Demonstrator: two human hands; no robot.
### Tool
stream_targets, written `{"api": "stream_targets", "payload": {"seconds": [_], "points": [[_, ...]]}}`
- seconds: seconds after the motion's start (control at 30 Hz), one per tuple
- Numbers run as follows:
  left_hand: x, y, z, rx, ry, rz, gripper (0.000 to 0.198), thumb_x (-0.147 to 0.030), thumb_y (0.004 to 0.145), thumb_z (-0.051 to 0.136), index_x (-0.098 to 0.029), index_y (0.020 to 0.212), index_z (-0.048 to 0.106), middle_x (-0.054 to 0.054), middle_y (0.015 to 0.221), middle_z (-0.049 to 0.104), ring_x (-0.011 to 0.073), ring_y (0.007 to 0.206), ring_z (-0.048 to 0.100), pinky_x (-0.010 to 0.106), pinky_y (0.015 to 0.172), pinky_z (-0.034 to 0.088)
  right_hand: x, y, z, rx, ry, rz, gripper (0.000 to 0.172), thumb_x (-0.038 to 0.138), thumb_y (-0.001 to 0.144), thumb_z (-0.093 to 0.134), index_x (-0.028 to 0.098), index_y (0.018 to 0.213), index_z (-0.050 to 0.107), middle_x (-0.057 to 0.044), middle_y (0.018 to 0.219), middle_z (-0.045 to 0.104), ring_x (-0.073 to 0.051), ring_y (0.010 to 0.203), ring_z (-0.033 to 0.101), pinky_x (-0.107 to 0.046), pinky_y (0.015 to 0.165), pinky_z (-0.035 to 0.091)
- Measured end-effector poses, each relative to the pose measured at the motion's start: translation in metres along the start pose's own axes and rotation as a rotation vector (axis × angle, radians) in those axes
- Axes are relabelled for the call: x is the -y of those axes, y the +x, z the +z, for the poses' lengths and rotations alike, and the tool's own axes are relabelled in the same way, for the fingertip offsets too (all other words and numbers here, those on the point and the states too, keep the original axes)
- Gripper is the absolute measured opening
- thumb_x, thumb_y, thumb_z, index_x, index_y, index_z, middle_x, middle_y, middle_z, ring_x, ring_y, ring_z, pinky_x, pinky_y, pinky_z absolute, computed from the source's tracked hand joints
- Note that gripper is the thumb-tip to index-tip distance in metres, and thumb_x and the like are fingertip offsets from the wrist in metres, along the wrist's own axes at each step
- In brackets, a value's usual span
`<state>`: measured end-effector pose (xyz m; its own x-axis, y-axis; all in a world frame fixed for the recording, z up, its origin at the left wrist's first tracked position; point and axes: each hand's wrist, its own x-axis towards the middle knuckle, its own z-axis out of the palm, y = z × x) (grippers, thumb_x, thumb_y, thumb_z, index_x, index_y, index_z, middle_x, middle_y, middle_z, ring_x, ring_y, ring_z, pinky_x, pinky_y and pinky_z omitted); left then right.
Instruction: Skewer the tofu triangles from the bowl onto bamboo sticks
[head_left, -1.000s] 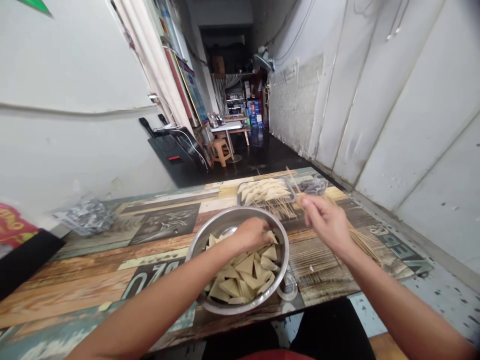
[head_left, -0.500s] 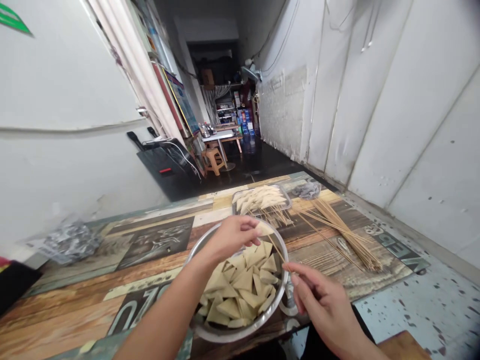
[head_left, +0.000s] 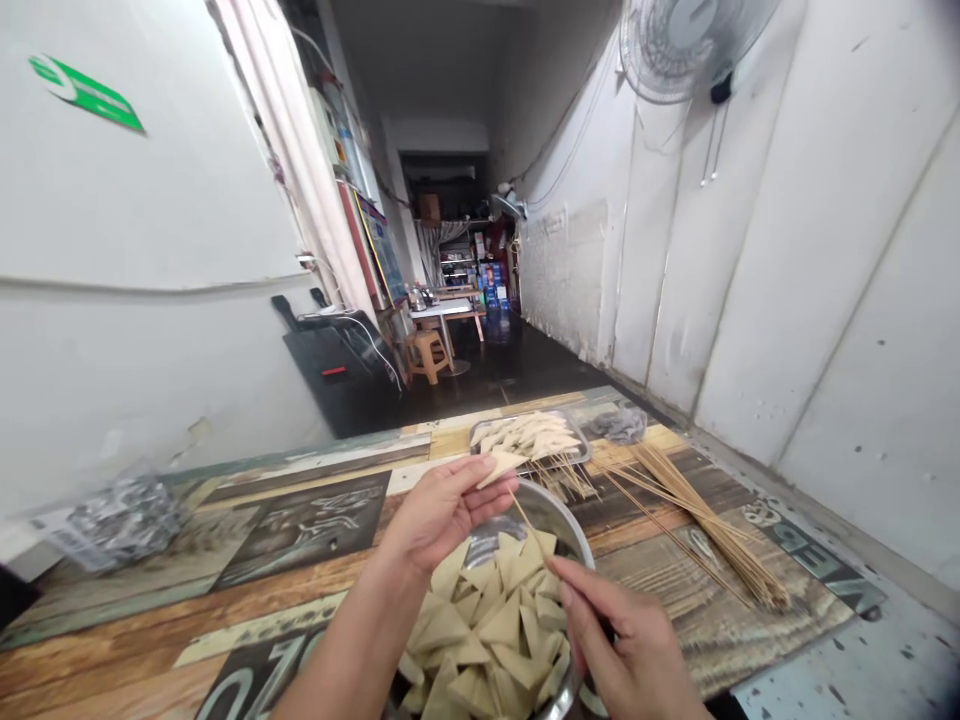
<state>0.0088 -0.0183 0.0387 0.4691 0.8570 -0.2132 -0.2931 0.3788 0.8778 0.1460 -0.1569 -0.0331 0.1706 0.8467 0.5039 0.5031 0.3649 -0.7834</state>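
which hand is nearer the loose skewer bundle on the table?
Right. The right hand sits at the bowl's right rim, just left of the skewer bundle. The left hand is farther left, above the bowl, pinching a tofu triangle.

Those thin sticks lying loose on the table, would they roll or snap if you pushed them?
The bamboo skewers look round and thin, so probably roll easily. Long and slender, they likely flex, then snap under force. Lying in a loose bundle, they would probably scatter.

Table (head_left: 300, 590): bowl (head_left: 574, 530), tray (head_left: 581, 455), skewers (head_left: 705, 525).
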Motion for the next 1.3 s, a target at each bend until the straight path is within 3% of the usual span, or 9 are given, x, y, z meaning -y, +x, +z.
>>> {"api": "stream_targets", "payload": {"seconds": [0.13, 0.43, 0.8, 1.0, 1.3], "points": [[0.000, 0.000, 0.002, 0.016, -0.022, -0.008, 0.014, -0.013, 0.076, 0.058, -0.007, 0.088, 0.062, 0.016, 0.081, 0.069, 0.0191, 0.073, 0.067, 0.026, 0.067, 0.054, 0.000, 0.003, 0.000, -0.005, -0.026, 0.023, 0.030, 0.025, 0.085, 0.045, 0.019, 0.106, 0.065, 0.002, 0.043, 0.051, -0.012, 0.037, 0.051, -0.022, 0.046, 0.047], [0.001, -0.002, 0.007, 0.020, -0.031, -0.007, 0.014, -0.010, 0.076, 0.057, -0.008, 0.089, 0.061, 0.016, 0.083, 0.069, 0.0202, 0.076, 0.067, 0.027, 0.068, 0.055, -0.002, 0.006, 0.002, -0.001, -0.020, 0.024, 0.031, 0.026, 0.086, 0.045, 0.017, 0.107, 0.064, 0.002, 0.044, 0.052, -0.012, 0.039, 0.052, -0.020, 0.043, 0.046], [0.000, -0.007, 0.012, 0.034, 0.033, 0.010, 0.013, -0.009, 0.079, 0.053, -0.005, 0.090, 0.059, 0.018, 0.083, 0.069, 0.0177, 0.073, 0.067, 0.027, 0.070, 0.054, 0.003, 0.008, 0.009, -0.100, -0.001, -0.022, 0.031, 0.027, 0.087, 0.042, 0.013, 0.102, 0.064, 0.004, 0.041, 0.049, -0.009, 0.035, 0.046, -0.017, 0.041, 0.044], [0.002, -0.010, 0.013, 0.037, 0.043, 0.027, 0.011, -0.009, 0.078, 0.054, -0.006, 0.086, 0.061, 0.017, 0.082, 0.069, 0.0175, 0.072, 0.067, 0.027, 0.070, 0.054, 0.001, 0.009, 0.016, -0.168, -0.006, -0.011, 0.033, 0.033, 0.086, 0.043, 0.015, 0.104, 0.065, 0.002, 0.040, 0.053, -0.012, 0.036, 0.054, -0.017, 0.042, 0.048], [0.004, -0.006, 0.013, 0.025, -0.029, 0.057, 0.011, -0.015, 0.080, 0.054, -0.009, 0.083, 0.062, 0.013, 0.082, 0.069, 0.0166, 0.075, 0.066, 0.025, 0.067, 0.054, 0.001, 0.008, 0.019, -0.115, -0.019, -0.040, 0.034, 0.028, 0.087, 0.041, 0.011, 0.105, 0.063, 0.001, 0.041, 0.054, -0.012, 0.036, 0.055, -0.017, 0.039, 0.046]]}}
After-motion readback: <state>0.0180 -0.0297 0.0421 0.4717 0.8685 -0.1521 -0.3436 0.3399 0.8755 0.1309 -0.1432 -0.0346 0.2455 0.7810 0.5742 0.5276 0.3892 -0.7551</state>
